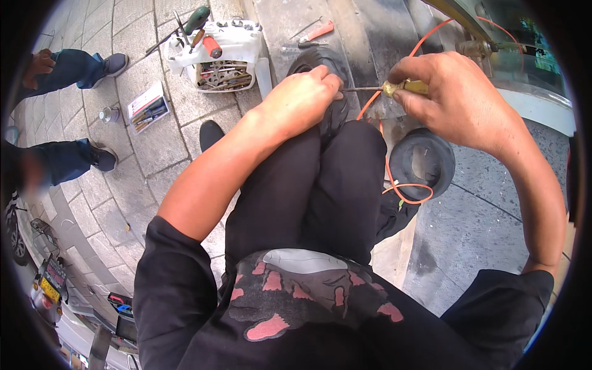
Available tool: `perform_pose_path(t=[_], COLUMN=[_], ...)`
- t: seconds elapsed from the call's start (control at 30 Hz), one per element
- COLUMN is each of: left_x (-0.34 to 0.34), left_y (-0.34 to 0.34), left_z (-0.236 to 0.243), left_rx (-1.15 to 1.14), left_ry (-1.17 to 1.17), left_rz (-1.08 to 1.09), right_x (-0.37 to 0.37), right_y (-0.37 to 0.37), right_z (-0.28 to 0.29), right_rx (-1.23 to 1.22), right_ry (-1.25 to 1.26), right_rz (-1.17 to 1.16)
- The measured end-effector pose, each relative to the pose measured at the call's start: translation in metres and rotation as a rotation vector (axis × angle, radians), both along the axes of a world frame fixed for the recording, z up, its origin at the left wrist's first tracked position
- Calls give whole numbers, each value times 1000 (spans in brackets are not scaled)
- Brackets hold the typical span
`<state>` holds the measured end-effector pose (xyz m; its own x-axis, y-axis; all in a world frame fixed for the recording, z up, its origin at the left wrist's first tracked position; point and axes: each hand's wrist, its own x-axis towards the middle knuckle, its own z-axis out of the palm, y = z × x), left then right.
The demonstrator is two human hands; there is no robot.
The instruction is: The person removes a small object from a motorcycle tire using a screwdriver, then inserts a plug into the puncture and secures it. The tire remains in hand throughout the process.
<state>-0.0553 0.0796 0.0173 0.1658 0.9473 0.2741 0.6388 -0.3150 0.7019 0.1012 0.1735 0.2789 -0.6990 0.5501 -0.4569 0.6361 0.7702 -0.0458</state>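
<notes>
A small black tyre (316,58) stands in front of my knees, partly hidden by my left hand. My left hand (302,102) is closed on the tyre's near side, its fingertips bent over the rubber. My right hand (453,92) holds a screwdriver (414,87) by its yellowish handle. The thin metal shaft points left and reaches the tyre beside my left fingertips. Whether its tip sits inside the tyre or against it cannot be seen. Below my right hand, a second black tyre (444,161) lies flat on the ground.
An orange hose (425,38) loops past my right knee. At the upper left is a white toolbox (185,65) full of tools, with a red-handled cutter (320,29) on the ground to its right. A box of pens or tools (148,111) and a can (108,115) lie near another person's shoes (103,157).
</notes>
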Motion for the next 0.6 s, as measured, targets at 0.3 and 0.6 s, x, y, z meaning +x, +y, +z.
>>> perform_pose_path(t=[0.3,0.6], left_x=[-12,-11], left_y=[5,2], left_z=[3,5], left_rx=[30,0], left_ry=[-38,-78], left_rz=[-89,-81], right_x=[25,30], right_y=[3,3], right_z=[-11,-15], right_rx=[13,25], right_ry=[122,161], right_rz=[61,87])
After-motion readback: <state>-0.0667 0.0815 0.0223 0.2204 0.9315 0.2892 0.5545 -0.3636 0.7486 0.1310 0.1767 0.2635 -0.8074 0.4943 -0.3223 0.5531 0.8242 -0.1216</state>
